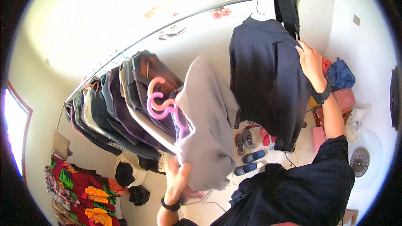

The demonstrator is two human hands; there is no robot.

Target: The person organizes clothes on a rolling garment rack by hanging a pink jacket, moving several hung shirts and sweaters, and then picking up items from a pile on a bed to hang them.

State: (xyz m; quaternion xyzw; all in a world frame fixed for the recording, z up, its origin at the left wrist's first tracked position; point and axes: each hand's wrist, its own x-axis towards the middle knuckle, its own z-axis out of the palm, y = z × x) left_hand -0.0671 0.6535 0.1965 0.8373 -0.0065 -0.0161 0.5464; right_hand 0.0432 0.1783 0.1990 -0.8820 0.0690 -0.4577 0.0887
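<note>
below the metal rail [234,0], the person's right hand [310,60] grasps the shoulder edge of a black shirt [264,67], which hangs from a thin hanger [256,6] near the rail's right end. lower down, the left hand [178,175] clutches a grey garment [209,121] by its left edge. to the left i see a row of clothes [111,109]; shoes [249,138] sit on the floor.

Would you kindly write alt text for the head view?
A person's left hand holds a grey garment beside pink and orange hangers; the right hand touches a dark shirt hanging from a rail. More clothes hang at left; shoes sit below.
</note>
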